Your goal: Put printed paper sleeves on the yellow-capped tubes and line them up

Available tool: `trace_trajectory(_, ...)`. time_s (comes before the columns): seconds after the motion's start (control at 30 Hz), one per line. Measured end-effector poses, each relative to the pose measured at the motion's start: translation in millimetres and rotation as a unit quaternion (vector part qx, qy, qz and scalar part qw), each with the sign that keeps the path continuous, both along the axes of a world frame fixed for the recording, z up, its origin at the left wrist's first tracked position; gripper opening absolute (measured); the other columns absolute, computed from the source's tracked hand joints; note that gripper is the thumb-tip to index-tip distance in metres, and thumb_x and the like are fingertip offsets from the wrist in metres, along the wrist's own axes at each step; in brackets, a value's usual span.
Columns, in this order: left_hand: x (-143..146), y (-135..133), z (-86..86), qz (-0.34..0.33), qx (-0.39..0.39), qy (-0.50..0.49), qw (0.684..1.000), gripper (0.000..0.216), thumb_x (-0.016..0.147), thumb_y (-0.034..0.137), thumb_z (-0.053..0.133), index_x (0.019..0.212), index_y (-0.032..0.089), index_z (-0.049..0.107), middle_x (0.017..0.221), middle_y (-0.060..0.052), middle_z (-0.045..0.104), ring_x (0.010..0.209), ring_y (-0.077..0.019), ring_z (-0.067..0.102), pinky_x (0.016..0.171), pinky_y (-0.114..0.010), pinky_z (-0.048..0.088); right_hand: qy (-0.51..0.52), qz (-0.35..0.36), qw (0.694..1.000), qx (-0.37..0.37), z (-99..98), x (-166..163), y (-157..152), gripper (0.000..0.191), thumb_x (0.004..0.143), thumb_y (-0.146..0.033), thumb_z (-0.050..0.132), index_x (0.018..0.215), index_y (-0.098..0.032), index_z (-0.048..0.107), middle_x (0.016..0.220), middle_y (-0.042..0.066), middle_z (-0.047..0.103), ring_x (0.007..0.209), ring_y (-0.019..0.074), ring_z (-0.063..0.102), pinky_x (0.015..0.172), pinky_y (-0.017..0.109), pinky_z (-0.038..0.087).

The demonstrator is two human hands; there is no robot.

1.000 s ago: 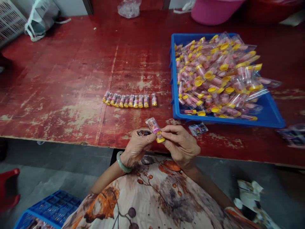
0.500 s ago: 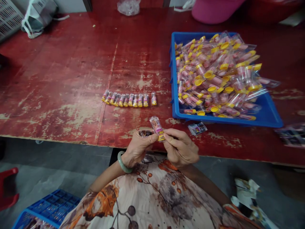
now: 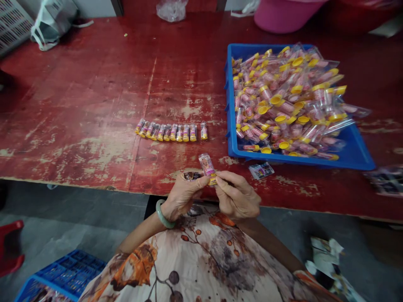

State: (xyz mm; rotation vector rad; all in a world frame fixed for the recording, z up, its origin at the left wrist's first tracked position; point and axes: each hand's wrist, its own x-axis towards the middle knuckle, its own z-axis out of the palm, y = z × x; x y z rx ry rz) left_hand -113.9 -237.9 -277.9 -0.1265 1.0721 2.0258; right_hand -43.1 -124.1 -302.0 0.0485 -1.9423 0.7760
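Between my two hands, at the table's near edge, a small labelled tube with a yellow lower end tilts slightly left. My left hand is closed, its thumb against the tube's lower left side, and it also holds dark printed labels. Thumb and fingertips of my right hand pinch the tube's yellow end. Beyond the hands lies a row of similar labelled tubes, with a single tube slightly apart at the right end. A few printed labels lie right of my hands.
A blue tray heaped with yellow-capped pink tubes stands on the worn red table. Behind it is a pink tub. More printed sheets lie far right. A blue crate and a red stool are on the floor.
Almost nothing differs. Both hands keep the same hold on the tube, and the whole view has shifted very slightly.
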Motion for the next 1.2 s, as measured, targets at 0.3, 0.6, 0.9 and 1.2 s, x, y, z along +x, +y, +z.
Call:
trace_trajectory(0.3, -4, -5, -5.4, -0.011, -0.022, 0.015, 1.000, 0.038, 0.066, 0.033, 0.084, 0.064, 0.014, 0.052, 0.057, 0.008, 0.033, 0.046, -0.0016, 0.020, 0.042, -0.021, 0.014, -0.032, -0.012, 0.998, 0.055, -5.3, -3, 0, 0.032, 0.080, 0.001, 0.064, 0.104, -0.019, 0.069, 0.101, 0.008, 0.070, 0.089, 0.0186, 0.070, 0.071, 0.026, 0.058)
trace_trajectory(0.6, -4, -7, -8.7, -0.012, -0.029, 0.022, 0.999, 0.043, 0.065, 0.036, 0.084, 0.063, 0.015, 0.047, 0.055, 0.008, 0.031, 0.046, -0.0020, 0.020, 0.042, -0.023, 0.013, -0.017, -0.009, 0.999, 0.048, -9.3, -8, -3, 0.030, 0.082, 0.000, 0.061, 0.102, -0.020, 0.068, 0.097, 0.008, 0.070, 0.085, 0.0188, 0.070, 0.068, 0.028, 0.058)
trace_trajectory(0.9, -5, -8, -6.9, -0.024, -0.029, 0.027, 0.999, 0.041, 0.067, 0.039, 0.082, 0.064, 0.015, 0.049, 0.055, 0.009, 0.030, 0.046, -0.0024, 0.020, 0.043, -0.022, 0.014, -0.023, -0.026, 0.998, 0.051, -7.9, -8, -4, 0.025, 0.082, -0.003, 0.064, 0.101, -0.019, 0.067, 0.096, 0.008, 0.071, 0.083, 0.0168, 0.070, 0.068, 0.025, 0.057)
trace_trajectory(1.2, -6, -11, -5.8, -0.053, -0.018, 0.037, 0.998, 0.034, 0.072, 0.039, 0.078, 0.070, 0.013, 0.056, 0.058, 0.007, 0.032, 0.048, -0.0025, 0.020, 0.045, -0.021, 0.015, -0.040, 0.015, 0.999, -0.018, -2.5, -11, -1, 0.045, 0.082, -0.012, 0.061, 0.125, -0.021, 0.059, 0.115, 0.011, 0.066, 0.096, 0.0231, 0.068, 0.075, 0.037, 0.062)
